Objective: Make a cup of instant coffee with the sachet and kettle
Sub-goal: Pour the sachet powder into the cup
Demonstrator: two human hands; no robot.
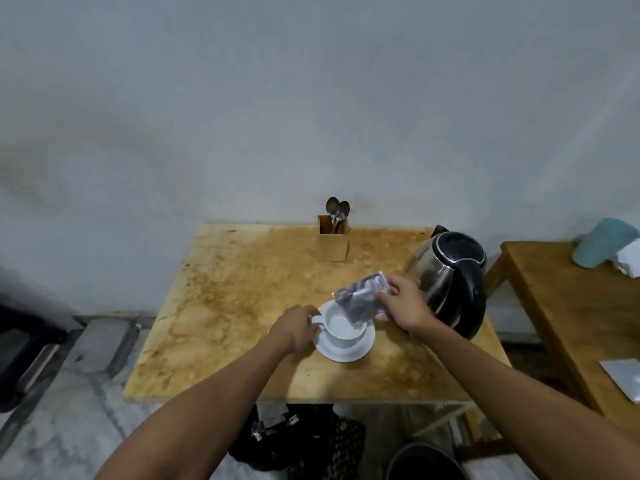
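A white cup (343,329) stands on a white saucer (349,351) near the middle of the stained wooden table (242,306). My left hand (298,327) grips the cup at its handle on the left side. My right hand (403,303) holds a purplish silver sachet (360,296), tilted down with one corner over the cup's mouth. The sachet is blurred. A steel kettle (450,278) with a black lid and handle stands just behind my right hand.
A wooden holder (332,244) with two spoons (337,211) stands at the table's back edge by the wall. A second wooden table (571,306) on the right carries a teal cloth (602,247) and a silver packet (623,375). Dark bags (304,441) lie under the table.
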